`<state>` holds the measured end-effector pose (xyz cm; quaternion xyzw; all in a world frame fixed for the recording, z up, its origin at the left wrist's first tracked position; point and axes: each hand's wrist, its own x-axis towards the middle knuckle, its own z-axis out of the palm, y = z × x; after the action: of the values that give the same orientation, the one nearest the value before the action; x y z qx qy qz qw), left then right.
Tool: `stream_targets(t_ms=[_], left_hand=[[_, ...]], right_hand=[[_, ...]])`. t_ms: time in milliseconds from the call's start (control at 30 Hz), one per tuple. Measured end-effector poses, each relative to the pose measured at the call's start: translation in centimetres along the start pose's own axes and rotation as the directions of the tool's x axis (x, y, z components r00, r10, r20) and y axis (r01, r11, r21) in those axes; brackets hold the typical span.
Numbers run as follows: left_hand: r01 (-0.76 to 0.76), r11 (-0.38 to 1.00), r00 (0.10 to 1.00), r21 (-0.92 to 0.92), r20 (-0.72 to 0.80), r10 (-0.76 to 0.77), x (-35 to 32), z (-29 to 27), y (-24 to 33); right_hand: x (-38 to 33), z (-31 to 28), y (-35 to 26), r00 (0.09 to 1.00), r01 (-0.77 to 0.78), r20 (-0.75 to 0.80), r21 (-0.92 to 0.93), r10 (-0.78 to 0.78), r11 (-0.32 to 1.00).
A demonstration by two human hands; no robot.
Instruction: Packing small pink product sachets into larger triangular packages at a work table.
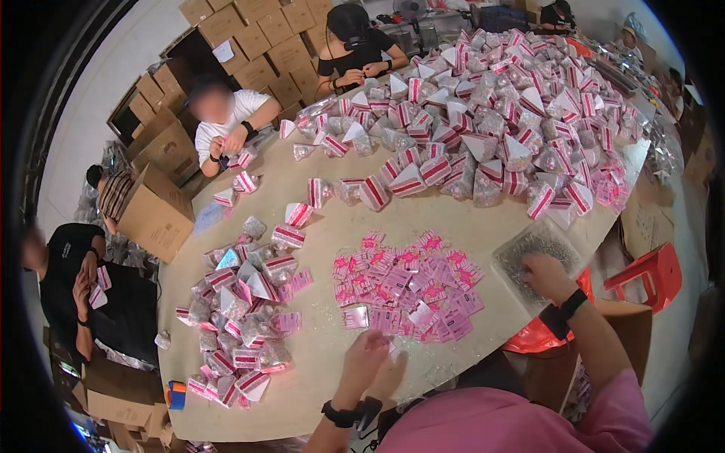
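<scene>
My left hand [368, 361] is closed in a pinch at the near edge of a pile of pink printed cards [408, 283]. A small pale piece seems to show at its fingertips, too small to name. My right hand [548, 278] reaches into a clear plastic tray [521, 304] of small silvery pieces, at the right of the table. Its fingers are curled down among the pieces, and whatever they hold is hidden. Both wrists wear black bands.
Filled clear pouches with pink-and-white labels form a heap [234, 317] at the left and a larger heap [491, 113] at the far side. A red stool [653, 278] stands to the right. Several people sit around the table [317, 400]; cardboard boxes [156, 211] stand behind.
</scene>
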<state>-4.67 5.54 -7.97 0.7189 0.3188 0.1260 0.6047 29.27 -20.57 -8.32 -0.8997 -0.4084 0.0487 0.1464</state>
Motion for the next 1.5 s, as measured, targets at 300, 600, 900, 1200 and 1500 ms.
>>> stream_targets(t_ms=[300, 600, 900, 1200, 1500], left_hand=[[-0.214, 0.631, 0.925, 0.745, -0.052, 0.376, -0.6, 0.4, -0.3], [-0.127, 0.656, 0.935, 0.744, -0.131, 0.329, -0.6, 1.0, -1.2], [0.117, 0.803, 0.966, 0.585, -0.255, 0.046, -1.3, 1.9, 1.9], [-0.079, 0.842, 0.977, 0.534, -0.126, 0.172, -0.7, 0.9, 1.7], [-0.092, 0.834, 0.982, 0.544, -0.090, 0.167, -0.8, 1.5, 2.0]], right_hand=[[0.0, -1.1, 1.2, 1.000, -0.010, -0.015, 0.326, 0.016, 0.945], [0.1, -2.2, 0.5, 0.994, -0.098, 0.084, 0.402, 0.070, 0.910], [0.5, -2.8, 2.5, 0.995, -0.059, -0.030, 0.543, 0.090, 0.838], [-0.6, -4.3, 1.2, 0.977, -0.209, 0.071, 0.538, 0.203, 0.817], [-0.5, -6.3, 0.3, 0.984, -0.133, -0.029, 0.523, 0.174, 0.842]])
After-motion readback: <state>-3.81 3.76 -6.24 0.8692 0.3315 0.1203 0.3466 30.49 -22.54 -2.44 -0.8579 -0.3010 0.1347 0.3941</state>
